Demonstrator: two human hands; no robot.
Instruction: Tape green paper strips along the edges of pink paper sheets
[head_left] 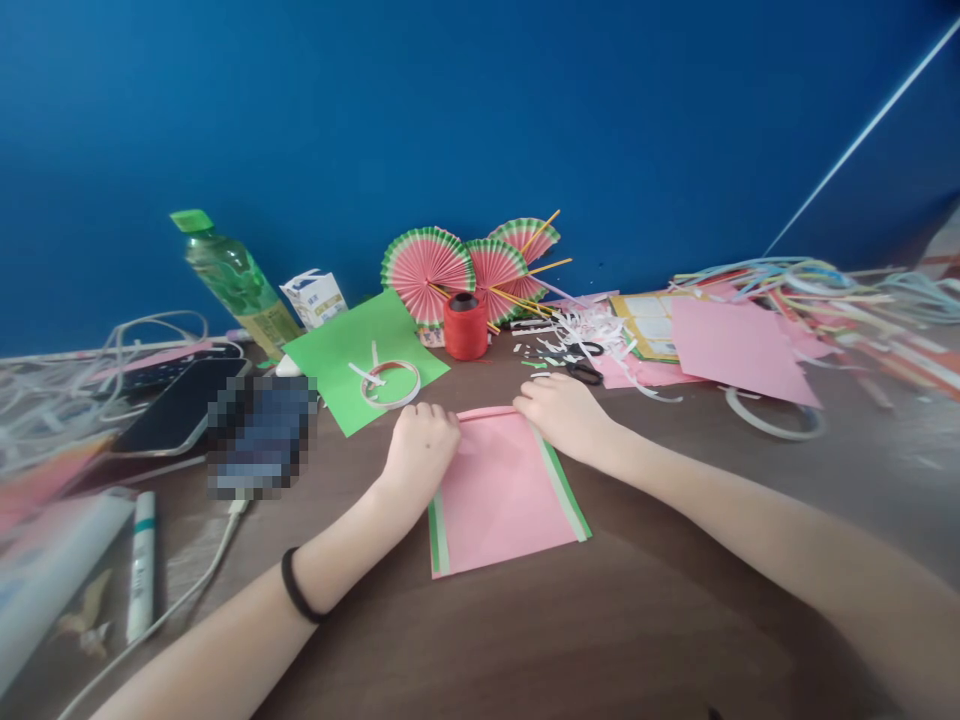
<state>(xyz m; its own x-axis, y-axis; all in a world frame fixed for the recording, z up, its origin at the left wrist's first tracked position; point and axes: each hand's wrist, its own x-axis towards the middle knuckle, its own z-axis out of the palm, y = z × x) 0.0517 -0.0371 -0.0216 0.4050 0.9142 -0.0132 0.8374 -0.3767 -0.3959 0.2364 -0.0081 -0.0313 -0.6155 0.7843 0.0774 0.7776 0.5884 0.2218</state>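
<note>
A pink sheet of paper (499, 490) with green and pale green strips down both sides lies on the brown table in front of me. Its far edge is turned up into a narrow fold. My left hand (424, 445) grips the left end of that fold, fingers curled over it. At the right end, my right hand (559, 408) pinches the same fold. Just beyond stand a spool of red thread (466, 330) and pleated pink-and-green paper fans (429, 275) with yellow sticks. The fingertips are partly hidden behind the fold.
To the left are a green sheet (337, 355) bearing a tape roll (391, 385), a green bottle (236, 280), a phone (184, 405), a charging cable (217, 560) and a marker (141, 565). Scissors (585, 372), white paper scraps (592, 335) and pink sheets (739, 345) lie to the right.
</note>
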